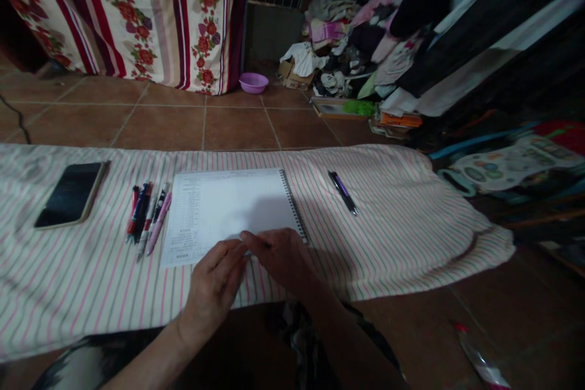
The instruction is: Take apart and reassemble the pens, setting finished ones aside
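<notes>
Left hand [214, 283], right hand [283, 259] at notebook [228, 201] edge

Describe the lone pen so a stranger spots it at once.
Find the striped cloth on the tiled floor, then the spiral notebook at its middle. The pen lies alone right of the binding, dark and purple; the other pens bunch on the left.

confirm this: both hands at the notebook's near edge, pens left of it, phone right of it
Wrong on the phone: the head view shows it left of the notebook, beyond the pens. The left hand and right hand are at its near edge.
</notes>
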The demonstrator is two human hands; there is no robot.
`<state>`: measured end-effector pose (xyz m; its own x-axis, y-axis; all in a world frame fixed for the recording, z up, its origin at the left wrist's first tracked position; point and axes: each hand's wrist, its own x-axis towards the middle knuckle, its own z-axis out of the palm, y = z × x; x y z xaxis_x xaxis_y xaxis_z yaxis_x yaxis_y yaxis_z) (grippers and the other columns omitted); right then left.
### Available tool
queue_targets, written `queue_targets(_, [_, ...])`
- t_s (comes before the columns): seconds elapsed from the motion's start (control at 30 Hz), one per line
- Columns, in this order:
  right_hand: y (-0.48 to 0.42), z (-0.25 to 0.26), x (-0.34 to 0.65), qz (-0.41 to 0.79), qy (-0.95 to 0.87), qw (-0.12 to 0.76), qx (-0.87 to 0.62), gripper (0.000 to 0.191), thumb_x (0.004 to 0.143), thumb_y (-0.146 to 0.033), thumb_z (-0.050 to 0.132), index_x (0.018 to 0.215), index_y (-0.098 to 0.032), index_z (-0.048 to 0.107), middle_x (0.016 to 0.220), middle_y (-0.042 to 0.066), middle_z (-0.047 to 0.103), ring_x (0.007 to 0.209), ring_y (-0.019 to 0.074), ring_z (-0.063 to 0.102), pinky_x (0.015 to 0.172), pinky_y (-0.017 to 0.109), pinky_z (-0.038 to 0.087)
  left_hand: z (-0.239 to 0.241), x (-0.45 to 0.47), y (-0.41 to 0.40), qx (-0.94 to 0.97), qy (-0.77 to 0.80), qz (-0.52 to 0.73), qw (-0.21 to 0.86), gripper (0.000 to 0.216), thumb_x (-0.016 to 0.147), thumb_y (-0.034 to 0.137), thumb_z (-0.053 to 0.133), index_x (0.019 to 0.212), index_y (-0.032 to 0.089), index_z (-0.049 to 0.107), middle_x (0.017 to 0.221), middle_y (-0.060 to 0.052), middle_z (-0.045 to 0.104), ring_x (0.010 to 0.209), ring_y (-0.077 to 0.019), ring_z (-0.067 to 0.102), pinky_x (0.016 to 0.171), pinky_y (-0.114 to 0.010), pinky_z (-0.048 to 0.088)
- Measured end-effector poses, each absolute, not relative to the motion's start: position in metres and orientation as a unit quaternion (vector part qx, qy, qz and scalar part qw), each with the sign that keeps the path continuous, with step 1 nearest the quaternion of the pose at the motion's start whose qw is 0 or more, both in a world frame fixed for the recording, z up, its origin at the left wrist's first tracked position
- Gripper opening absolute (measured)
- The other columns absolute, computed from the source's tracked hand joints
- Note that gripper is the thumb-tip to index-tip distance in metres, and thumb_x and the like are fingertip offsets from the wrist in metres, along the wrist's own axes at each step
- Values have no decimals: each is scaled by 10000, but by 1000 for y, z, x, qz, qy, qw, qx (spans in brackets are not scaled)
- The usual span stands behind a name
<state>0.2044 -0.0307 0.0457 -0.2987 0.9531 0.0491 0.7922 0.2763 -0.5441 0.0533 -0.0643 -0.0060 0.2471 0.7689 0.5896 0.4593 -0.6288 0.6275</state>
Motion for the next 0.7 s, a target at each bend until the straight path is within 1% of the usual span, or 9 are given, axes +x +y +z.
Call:
queue_targets(0.1, [-31, 46, 202, 169, -775, 191, -579, 492, 896, -458, 378, 519, -179, 525, 463, 4, 535, 456, 98, 482, 488, 256, 249, -9, 55, -61, 755, 402, 486, 181, 372, 804, 27, 509, 1134, 198, 523, 1006, -70, 585, 923, -138, 579, 763, -250, 520])
queue_targets(0.23, [-30, 39, 197, 155, -767, 237, -576, 365, 887, -406, 432, 615, -181, 524, 560, 7, 581, 523, 111, 529, 527, 237, 305, -9, 59, -57, 745, 415, 493, 174, 336, 812, 45, 502, 1105, 205, 538, 978, -62, 602, 905, -145, 588, 753, -271, 526])
queue_targets(0.33, [-30, 35, 194, 208, -724, 287, -592, 255, 844, -409, 511, 734, -180, 525, 598, -10, 590, 558, 112, 558, 553, 214, 357, -10, 60, -56, 738, 427, 490, 179, 314, 820, 55, 492, 1091, 203, 547, 960, -58, 614, 895, -144, 593, 758, -274, 525])
queue_targets(0.4, [-29, 34, 193, 246, -698, 310, -598, 228, 825, -409, 538, 779, -188, 512, 595, -32, 576, 548, 101, 553, 545, 198, 372, -9, 61, -55, 737, 427, 490, 185, 306, 823, 63, 491, 1087, 205, 551, 954, -54, 623, 887, -140, 599, 756, -267, 525])
queue_targets(0.5, [-29, 34, 194, 244, -703, 340, -575, 239, 833, -389, 527, 697, -195, 498, 571, -41, 534, 525, 86, 513, 551, 195, 383, -8, 61, -55, 732, 440, 486, 185, 277, 832, 89, 492, 1071, 209, 565, 946, -49, 633, 876, -140, 607, 749, -266, 525])
queue_targets(0.57, [-28, 33, 196, 246, -714, 361, -546, 244, 844, -359, 512, 667, -190, 509, 579, -30, 537, 537, 85, 511, 578, 202, 402, -5, 60, -54, 722, 460, 480, 189, 240, 839, 110, 489, 1041, 203, 579, 930, -48, 636, 867, -142, 609, 749, -272, 522])
queue_targets(0.63, [-28, 34, 198, 292, -711, 376, -518, 181, 838, -327, 518, 727, -189, 553, 608, -18, 569, 555, 89, 535, 597, 207, 431, -1, 58, -53, 708, 479, 483, 191, 202, 840, 126, 493, 1005, 193, 590, 907, -46, 637, 852, -143, 610, 742, -273, 519])
queue_targets(0.7, [-26, 35, 199, 366, -692, 383, -490, 112, 813, -291, 544, 842, -192, 589, 643, -12, 605, 575, 95, 567, 605, 213, 464, 4, 55, -51, 694, 489, 493, 191, 173, 838, 138, 502, 973, 189, 599, 880, -41, 640, 826, -141, 613, 720, -267, 517])
